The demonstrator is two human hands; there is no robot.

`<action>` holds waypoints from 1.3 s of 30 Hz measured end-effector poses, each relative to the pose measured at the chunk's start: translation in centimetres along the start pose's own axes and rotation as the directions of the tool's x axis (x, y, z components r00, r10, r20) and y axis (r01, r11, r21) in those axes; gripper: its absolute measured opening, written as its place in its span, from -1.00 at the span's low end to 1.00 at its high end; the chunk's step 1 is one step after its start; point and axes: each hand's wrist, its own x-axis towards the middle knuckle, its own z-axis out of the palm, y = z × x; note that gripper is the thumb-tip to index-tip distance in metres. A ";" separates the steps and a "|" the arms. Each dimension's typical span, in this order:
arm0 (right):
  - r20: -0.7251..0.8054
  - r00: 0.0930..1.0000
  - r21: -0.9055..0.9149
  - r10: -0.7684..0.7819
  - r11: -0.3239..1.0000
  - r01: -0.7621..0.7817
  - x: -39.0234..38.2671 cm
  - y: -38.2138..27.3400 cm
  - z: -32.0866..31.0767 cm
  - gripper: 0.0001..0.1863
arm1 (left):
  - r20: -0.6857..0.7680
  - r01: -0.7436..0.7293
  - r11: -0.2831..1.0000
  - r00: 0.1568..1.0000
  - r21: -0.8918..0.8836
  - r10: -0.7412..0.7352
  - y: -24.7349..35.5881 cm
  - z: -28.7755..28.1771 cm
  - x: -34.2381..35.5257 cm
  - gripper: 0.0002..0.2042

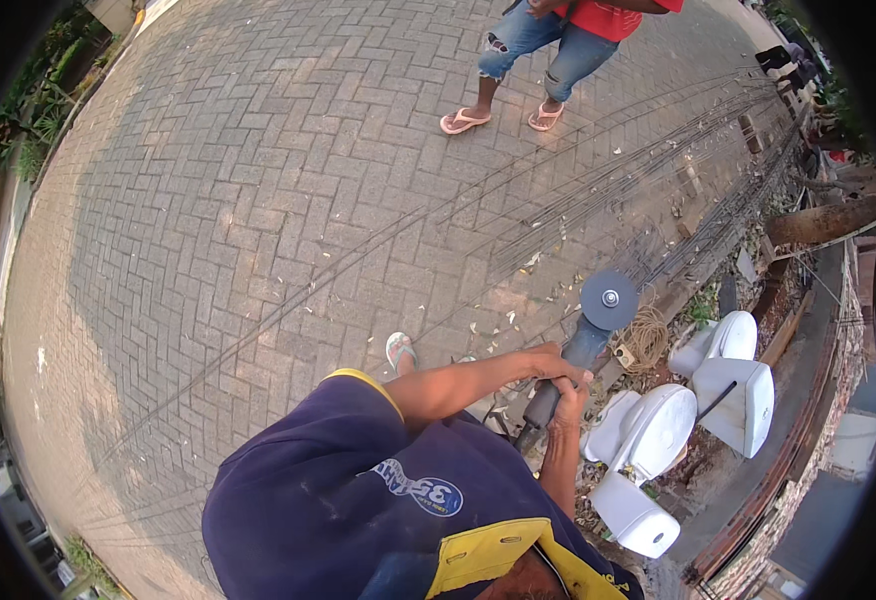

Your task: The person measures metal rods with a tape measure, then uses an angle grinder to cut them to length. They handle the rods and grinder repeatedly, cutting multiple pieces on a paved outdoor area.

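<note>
While my left grip and right grip clasp the grinder, I see its flat round disc beyond them.

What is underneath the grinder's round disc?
Past the grinder's disc, thin dark rods and paving bricks show; whatever lies directly beneath is covered, so I cannot tell.
</note>
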 end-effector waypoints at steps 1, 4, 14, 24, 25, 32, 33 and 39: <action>-0.002 1.000 0.001 0.014 1.000 -0.014 0.5 0.2 -1.0 -0.65 | 0.004 -0.046 0.998 0.999 -0.030 0.046 -0.8 0.2 0.4 -0.39; 0.001 0.994 -0.041 0.112 0.993 -0.112 1.2 0.3 -3.9 -0.69 | -0.063 0.023 0.999 0.998 -0.041 -0.025 -4.6 -0.9 0.1 -0.38; -0.014 0.936 -0.039 0.351 0.935 -0.352 5.2 -1.0 -8.8 -0.73 | -0.754 0.125 0.830 0.362 -0.544 -0.548 -26.4 -7.7 -19.4 -0.72; 0.124 0.929 -0.246 0.349 0.918 -0.312 2.1 -3.9 -5.9 -0.71 | -0.858 0.389 0.898 0.369 -0.207 -0.357 -31.3 -4.3 -17.5 -0.48; 0.107 0.932 -0.254 0.345 0.916 -0.310 1.6 -3.7 -5.4 -0.71 | -0.868 0.345 0.930 0.415 -0.128 -0.274 -31.1 -4.7 -17.3 -0.50; 0.012 0.948 -0.197 0.319 0.930 -0.310 1.7 -2.5 -4.4 -0.74 | -0.929 0.191 0.979 0.342 -0.078 -0.140 -31.2 -6.3 -20.7 -0.64; 0.030 0.944 -0.158 0.328 0.934 -0.320 1.7 -2.2 -4.8 -0.74 | -0.938 0.205 0.975 0.315 -0.080 -0.143 -31.9 -6.8 -21.6 -0.66; 0.053 0.939 -0.018 0.339 0.941 -0.338 1.3 1.1 -6.8 -0.72 | -0.820 0.079 0.887 0.350 -0.455 -0.452 -36.9 -8.4 -27.5 -0.68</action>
